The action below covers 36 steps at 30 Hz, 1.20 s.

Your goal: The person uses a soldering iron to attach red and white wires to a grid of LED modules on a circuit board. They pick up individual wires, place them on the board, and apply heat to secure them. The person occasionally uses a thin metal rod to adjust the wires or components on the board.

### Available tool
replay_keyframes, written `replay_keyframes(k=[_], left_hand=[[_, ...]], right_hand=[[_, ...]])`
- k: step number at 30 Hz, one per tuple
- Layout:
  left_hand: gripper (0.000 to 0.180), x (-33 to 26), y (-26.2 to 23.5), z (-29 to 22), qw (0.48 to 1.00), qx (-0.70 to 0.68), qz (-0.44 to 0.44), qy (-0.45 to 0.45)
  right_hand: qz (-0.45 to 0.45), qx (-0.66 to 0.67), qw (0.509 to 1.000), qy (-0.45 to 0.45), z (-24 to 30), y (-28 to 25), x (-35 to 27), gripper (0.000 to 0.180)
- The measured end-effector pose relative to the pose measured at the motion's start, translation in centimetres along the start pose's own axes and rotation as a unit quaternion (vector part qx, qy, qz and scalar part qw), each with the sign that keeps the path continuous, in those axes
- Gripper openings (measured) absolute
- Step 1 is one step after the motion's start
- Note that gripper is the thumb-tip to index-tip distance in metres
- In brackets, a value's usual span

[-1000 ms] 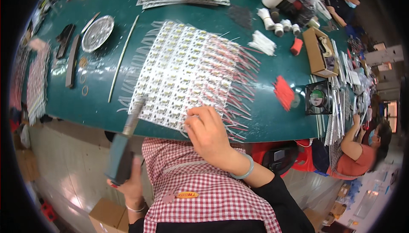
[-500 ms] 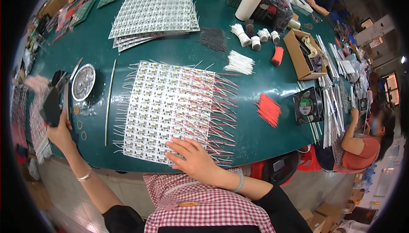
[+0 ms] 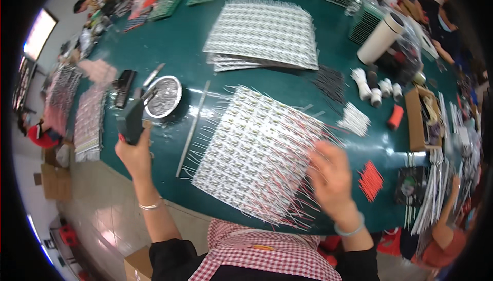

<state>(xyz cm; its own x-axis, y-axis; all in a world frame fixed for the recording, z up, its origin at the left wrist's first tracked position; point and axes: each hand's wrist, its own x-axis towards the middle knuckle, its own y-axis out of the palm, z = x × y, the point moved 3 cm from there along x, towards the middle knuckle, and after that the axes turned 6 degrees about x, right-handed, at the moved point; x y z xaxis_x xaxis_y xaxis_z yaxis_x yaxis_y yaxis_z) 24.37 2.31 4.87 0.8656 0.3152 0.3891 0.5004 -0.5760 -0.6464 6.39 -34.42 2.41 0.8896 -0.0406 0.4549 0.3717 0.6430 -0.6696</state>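
My left hand (image 3: 134, 155) is closed around the handle of a dark gun-shaped soldering tool (image 3: 132, 120). Its metal tip reaches over the rim of a white bowl (image 3: 177, 107) holding shiny grey bits. In front of me lies a white circuit board panel (image 3: 241, 152) with rows of small parts. Pale wires stick out along its left side, and red and white wires (image 3: 295, 199) along its right. Over that right edge is my right hand (image 3: 333, 181), its fingers smeared by motion, so whether they hold a wire is unclear.
A thin pale rod (image 3: 193, 129) lies between bowl and panel. Behind are stacked wired panels (image 3: 262, 32). Black wires (image 3: 329, 85), white wires (image 3: 354, 119) and red wires (image 3: 371, 181) lie to the right, near a cardboard box (image 3: 415, 122), a small fan (image 3: 411, 186) and a cream flask (image 3: 380, 39).
The whole view has turned. My right hand has lifted from the panel's near edge and moved to its wired right side. My left hand has brought the soldering tool to the bowl.
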Motion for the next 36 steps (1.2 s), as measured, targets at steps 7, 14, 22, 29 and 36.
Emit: replay_keyframes(k=[7, 14, 22, 29, 36], left_hand=[[0.014, 0.7, 2.7, 2.2, 0.996, -0.082, 0.017, -0.036], [0.019, -2.4, 1.4, 0.6, 0.970, -0.233, -0.029, -0.062], [0.026, -6.7, 1.2, -1.7, 0.955, -0.282, 0.014, -0.088], [0.025, -8.7, 2.0, -2.3, 0.945, -0.306, 0.048, -0.106], [0.025, -9.3, 2.2, -2.0, 0.952, -0.277, 0.062, -0.111]], right_hand=[[-0.016, -0.180, 0.983, 0.011, -10.2, -1.1, 5.8, 0.053], [0.016, -0.323, 0.946, -0.021, -15.1, 1.8, 9.2, 0.044], [-0.029, -0.389, 0.919, -0.047, -17.0, 3.8, 11.0, 0.013], [-0.095, -0.327, 0.939, -0.050, -17.8, 3.6, 10.8, 0.001], [-0.096, -0.293, 0.951, -0.024, -17.5, 3.6, 10.6, 0.003]])
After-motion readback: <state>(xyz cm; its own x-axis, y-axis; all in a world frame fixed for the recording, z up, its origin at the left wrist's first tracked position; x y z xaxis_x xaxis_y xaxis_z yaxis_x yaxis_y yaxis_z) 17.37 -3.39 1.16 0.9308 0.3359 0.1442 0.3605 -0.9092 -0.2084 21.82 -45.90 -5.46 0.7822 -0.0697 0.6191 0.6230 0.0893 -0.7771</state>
